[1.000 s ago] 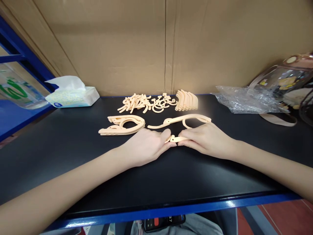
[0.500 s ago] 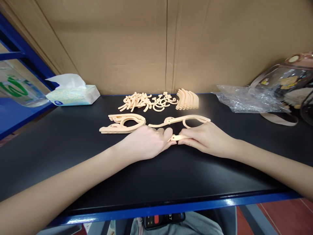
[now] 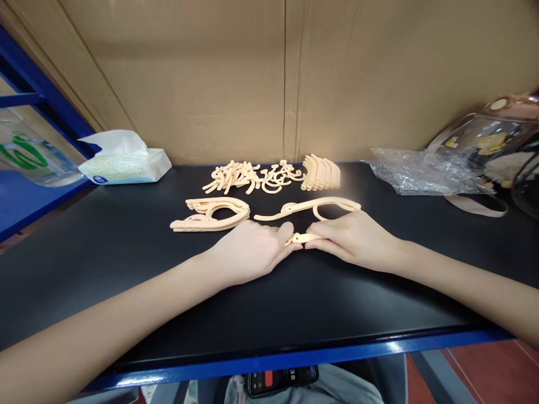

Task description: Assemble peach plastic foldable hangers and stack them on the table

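Observation:
Between my two hands is a cream plastic folding-hanger piece (image 3: 300,238) with a round pivot showing at its middle. My left hand (image 3: 255,247) pinches its left end, thumb on top. My right hand (image 3: 353,235) is closed round the right end, and the fingers hide much of it. Just beyond lies a partly joined hanger (image 3: 328,201), a long curved arm with a hook stretching left and a loop below it. Folded hangers (image 3: 210,216) are stacked to its left, close to my left hand.
At the back lie a heap of small hanger arms (image 3: 229,177), loose hooks (image 3: 275,177) and a row of curved arms (image 3: 320,171). A tissue pack (image 3: 126,163) stands back left; a clear plastic bag (image 3: 429,171) lies right, beside a strapped transparent bag (image 3: 488,134). A phone (image 3: 280,380) is below the table edge.
My left thumb and fingers have shifted slightly left on the piece, so a little more of its pivot end shows. The view has moved slightly; the other parts lie as before.

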Available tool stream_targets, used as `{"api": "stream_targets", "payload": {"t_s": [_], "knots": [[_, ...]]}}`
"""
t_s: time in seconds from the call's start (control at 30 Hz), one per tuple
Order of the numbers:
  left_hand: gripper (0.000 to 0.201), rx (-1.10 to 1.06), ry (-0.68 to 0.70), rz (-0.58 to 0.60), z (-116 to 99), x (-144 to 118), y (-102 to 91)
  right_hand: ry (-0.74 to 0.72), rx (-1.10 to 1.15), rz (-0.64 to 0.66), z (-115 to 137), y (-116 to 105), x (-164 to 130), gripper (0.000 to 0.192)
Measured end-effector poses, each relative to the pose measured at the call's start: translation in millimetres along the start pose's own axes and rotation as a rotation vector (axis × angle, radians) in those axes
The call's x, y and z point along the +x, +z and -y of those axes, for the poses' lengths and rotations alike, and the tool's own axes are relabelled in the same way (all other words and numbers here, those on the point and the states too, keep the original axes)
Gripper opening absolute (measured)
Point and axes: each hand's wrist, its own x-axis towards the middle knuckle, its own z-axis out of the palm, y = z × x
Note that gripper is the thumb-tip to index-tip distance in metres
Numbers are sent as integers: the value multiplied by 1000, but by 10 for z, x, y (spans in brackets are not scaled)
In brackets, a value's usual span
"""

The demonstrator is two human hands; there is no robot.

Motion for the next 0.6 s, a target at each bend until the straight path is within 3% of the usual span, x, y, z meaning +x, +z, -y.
{"api": "stream_targets", "payload": {"t_s": [0.6], "knots": [[35, 238, 81, -148, 7, 0, 5, 33, 124, 35, 14, -30, 15, 42]]}}
